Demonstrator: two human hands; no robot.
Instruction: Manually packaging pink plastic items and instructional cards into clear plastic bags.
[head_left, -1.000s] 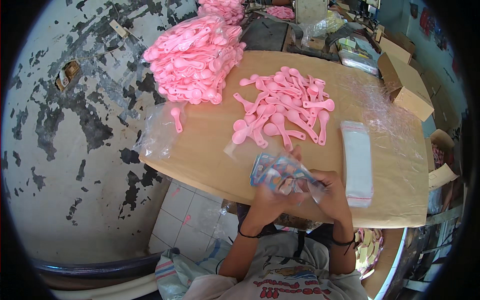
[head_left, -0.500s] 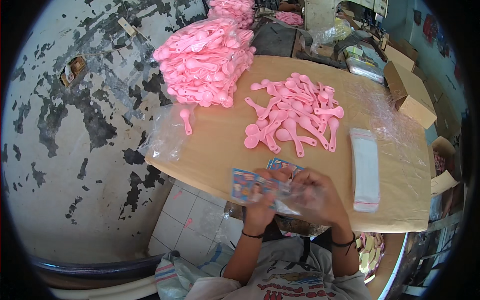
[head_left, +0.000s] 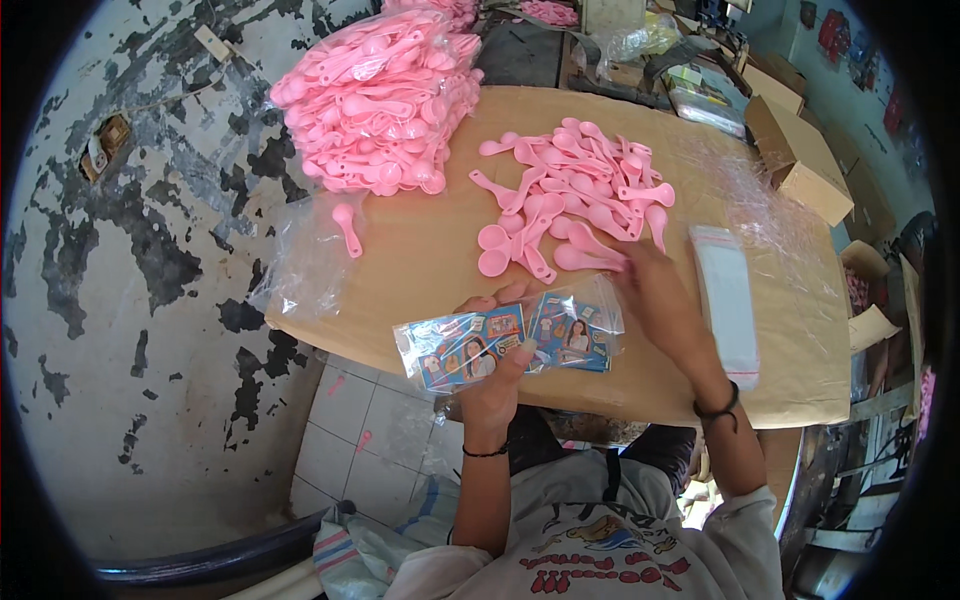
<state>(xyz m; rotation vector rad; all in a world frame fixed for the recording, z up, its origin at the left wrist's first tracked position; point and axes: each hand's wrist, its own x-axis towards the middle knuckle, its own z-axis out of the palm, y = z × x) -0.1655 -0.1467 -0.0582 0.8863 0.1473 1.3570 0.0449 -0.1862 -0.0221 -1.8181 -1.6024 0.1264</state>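
My left hand (head_left: 500, 365) grips a clear plastic bag with colourful printed cards inside (head_left: 510, 338), held flat over the near edge of the cardboard-covered table (head_left: 420, 270). My right hand (head_left: 655, 290) stretches forward with fingers apart and touches the near edge of a loose pile of pink plastic spoons (head_left: 575, 200). Nothing shows inside that hand.
A big heap of bagged pink spoons (head_left: 375, 95) lies at the table's far left, with a single spoon on an empty clear bag (head_left: 345, 228) below it. A stack of flat clear bags (head_left: 728, 300) lies at the right. Cardboard boxes (head_left: 795, 155) stand at the far right.
My right hand has let go of the printed bag and moved forward to the spoon pile. My left hand alone now holds the bag.
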